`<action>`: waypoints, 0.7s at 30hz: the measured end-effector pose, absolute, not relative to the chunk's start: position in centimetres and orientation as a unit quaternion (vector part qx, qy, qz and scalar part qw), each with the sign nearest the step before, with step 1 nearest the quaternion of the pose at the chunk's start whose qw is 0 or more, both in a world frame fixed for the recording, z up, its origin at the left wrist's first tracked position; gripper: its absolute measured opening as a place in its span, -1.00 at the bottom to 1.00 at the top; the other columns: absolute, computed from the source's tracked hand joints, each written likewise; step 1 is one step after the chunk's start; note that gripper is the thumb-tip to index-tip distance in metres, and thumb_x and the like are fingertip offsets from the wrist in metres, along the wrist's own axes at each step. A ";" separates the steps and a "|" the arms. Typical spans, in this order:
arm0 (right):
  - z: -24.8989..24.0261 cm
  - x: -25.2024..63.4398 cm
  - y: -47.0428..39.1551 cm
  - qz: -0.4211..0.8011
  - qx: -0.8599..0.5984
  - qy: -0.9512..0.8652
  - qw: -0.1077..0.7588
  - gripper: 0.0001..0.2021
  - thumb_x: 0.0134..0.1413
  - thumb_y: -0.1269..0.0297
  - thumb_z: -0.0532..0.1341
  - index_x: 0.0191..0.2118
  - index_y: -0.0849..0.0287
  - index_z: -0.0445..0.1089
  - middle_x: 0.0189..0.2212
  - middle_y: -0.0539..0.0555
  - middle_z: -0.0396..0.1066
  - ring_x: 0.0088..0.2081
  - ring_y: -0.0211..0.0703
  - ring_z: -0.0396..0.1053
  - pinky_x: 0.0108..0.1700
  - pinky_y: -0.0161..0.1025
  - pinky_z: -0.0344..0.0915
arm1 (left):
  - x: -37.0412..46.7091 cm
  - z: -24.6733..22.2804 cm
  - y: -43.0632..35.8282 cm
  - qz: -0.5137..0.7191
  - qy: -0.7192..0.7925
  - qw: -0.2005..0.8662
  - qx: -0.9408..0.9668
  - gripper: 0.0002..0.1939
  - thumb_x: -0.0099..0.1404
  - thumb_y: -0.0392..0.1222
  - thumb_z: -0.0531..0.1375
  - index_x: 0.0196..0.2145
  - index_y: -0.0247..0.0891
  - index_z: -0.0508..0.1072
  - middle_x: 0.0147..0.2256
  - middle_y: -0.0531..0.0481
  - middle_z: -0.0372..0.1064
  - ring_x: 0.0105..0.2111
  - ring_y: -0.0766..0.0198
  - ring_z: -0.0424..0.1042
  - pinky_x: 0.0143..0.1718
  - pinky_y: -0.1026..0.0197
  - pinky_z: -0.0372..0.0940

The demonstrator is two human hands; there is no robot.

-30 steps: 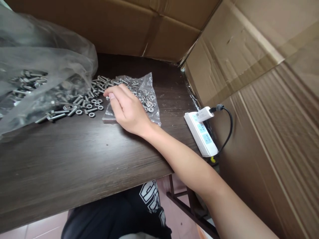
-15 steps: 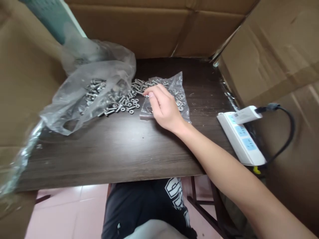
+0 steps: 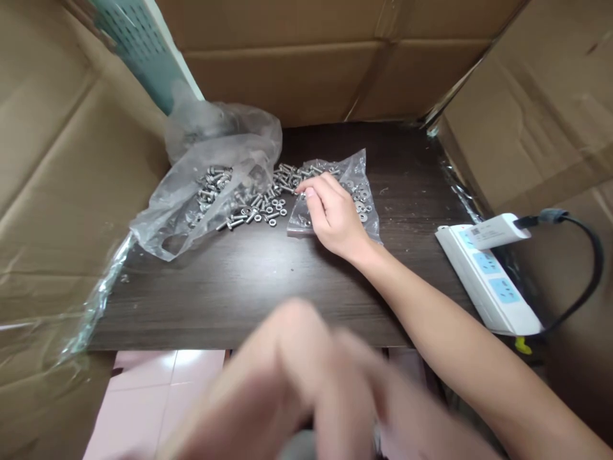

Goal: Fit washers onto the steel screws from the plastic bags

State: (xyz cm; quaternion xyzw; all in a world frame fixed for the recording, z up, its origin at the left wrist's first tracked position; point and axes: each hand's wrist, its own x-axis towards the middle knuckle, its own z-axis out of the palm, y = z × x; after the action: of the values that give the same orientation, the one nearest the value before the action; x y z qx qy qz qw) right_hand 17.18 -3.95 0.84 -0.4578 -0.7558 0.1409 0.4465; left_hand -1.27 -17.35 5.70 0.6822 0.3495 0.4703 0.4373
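My right hand [image 3: 335, 214] is over the small clear bag [image 3: 373, 169], its thumb and forefinger drawn together at the edge of the bolt pile. Anything between those fingertips is too small or hidden to make out. Several loose bolts [image 3: 255, 211] lie just left of it, with nuts [image 3: 272, 222] along their near edge. Flat washers [image 3: 363, 217] rest on the small bag, partly covered by my hand. Large and smeared by motion, my left hand [image 3: 306, 364] is raised close to the camera, in front of the table's near edge; its fingers cannot be read clearly.
A big translucent plastic bag [image 3: 179, 220] holds more bolts at the left. The dark table [image 3: 230, 291] is walled by cardboard [image 3: 287, 83]. A white power strip [image 3: 479, 281] with a plugged-in adapter and black cable lies on the right. A teal perforated object [image 3: 143, 48] leans back left.
My left hand has come into view at the bottom, blurred and near the camera. My right hand stays by the bolts and small bag. The whole view has shifted slightly.
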 end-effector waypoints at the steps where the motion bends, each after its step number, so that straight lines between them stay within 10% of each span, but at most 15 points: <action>1: 0.8 17.2 -3.9 0.139 -0.459 -0.754 0.449 -0.73 0.47 0.24 -0.04 -0.13 0.09 0.40 -0.17 0.15 0.41 -0.07 -0.01 0.38 0.09 0.00 0.33 | -1.2 6.9 -16.0 0.453 0.360 0.430 0.693 -0.80 0.40 0.06 0.25 -0.07 0.03 0.54 -0.31 -0.02 0.51 -0.21 0.07 0.59 -0.46 0.15 0.55; 8: 1.2 17.4 -3.5 0.168 -0.473 -0.718 0.483 -0.74 0.45 0.28 -0.03 -0.11 0.15 0.40 -0.14 0.19 0.44 -0.05 -0.02 0.43 0.07 -0.05 0.34 | 0.6 5.3 -2.6 0.375 0.368 0.170 0.833 -0.72 0.17 -0.42 0.20 -0.14 -0.24 0.39 -0.17 -0.04 0.45 -0.23 0.21 0.50 -0.20 0.18 0.48; 21: 1.3 17.4 -3.9 0.240 -0.481 -0.720 0.439 -0.70 0.39 0.29 0.06 0.17 0.12 0.23 -0.04 0.20 0.45 -0.01 0.00 0.45 0.05 0.03 0.41 | -0.1 0.8 -0.4 0.420 0.299 0.239 0.823 -0.81 0.38 -0.31 0.19 -0.06 -0.25 0.49 -0.20 -0.04 0.57 -0.33 0.33 0.54 -0.33 0.33 0.44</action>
State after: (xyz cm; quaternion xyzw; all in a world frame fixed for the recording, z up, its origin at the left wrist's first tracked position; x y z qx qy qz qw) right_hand 17.42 -3.89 1.27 -0.4814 -0.7198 0.2398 0.4389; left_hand -0.09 -0.37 0.77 0.8230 0.2988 0.4201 0.2386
